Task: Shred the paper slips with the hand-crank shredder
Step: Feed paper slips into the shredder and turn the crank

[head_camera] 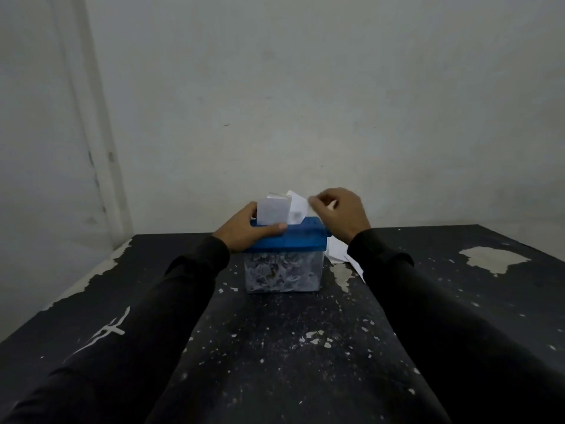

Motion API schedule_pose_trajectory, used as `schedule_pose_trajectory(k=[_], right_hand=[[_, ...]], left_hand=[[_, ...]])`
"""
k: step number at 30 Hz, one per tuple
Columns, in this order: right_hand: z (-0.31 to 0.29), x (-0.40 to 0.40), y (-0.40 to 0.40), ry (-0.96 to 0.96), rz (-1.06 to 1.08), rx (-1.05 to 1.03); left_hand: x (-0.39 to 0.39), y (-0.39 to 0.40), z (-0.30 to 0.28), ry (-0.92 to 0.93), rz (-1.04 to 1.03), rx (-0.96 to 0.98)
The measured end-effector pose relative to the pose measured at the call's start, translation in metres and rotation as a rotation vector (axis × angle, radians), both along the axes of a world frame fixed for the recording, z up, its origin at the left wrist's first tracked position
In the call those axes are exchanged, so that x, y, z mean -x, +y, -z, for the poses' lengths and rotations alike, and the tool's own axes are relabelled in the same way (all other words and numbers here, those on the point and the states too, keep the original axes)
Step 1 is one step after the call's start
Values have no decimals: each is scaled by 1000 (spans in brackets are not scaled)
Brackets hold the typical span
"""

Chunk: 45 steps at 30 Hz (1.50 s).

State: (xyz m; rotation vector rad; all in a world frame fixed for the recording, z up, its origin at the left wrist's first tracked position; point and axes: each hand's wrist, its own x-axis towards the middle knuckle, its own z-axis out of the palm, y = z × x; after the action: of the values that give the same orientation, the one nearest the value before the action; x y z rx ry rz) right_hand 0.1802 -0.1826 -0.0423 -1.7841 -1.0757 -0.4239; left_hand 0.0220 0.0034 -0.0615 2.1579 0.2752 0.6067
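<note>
A small hand-crank shredder [301, 237] with a blue lid and a clear bin full of white shreds [282, 275] stands at the table's middle. My left hand [244, 231] grips the lid's left end, thumb across the front. A folded white slip [273, 212] stands upright in the slot. A second white slip [298, 208] leans beside it, pinched at its upper edge by my right hand [339, 214], which hovers above the lid's right end. The crank is hidden behind my right hand.
More white paper slips [339, 250] lie on the table right of the shredder, partly under my right sleeve. The black table [275, 347] has chipped paint. A pale wall stands close behind it, and the table's left edge runs along a corner.
</note>
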Motion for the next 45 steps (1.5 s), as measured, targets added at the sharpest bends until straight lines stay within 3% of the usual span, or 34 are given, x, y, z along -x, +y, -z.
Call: schedule_pose_trajectory(k=[2, 5, 15, 25, 40, 45], right_hand=[[-7, 18, 9, -11, -149, 177], [-6, 27, 29, 35, -171, 321], [-11, 15, 34, 65, -187, 286], [-21, 12, 36, -10, -179, 453], [-19, 19, 41, 16, -155, 463], [-2, 8, 13, 47, -78, 130]], left_hand=[[-3, 4, -2, -2, -27, 20], [-5, 5, -1, 17, -44, 15], [-5, 6, -2, -21, -19, 23], [-4, 5, 0, -46, -46, -27], [0, -1, 3, -57, -51, -86], [-4, 1, 7, -84, -57, -79]])
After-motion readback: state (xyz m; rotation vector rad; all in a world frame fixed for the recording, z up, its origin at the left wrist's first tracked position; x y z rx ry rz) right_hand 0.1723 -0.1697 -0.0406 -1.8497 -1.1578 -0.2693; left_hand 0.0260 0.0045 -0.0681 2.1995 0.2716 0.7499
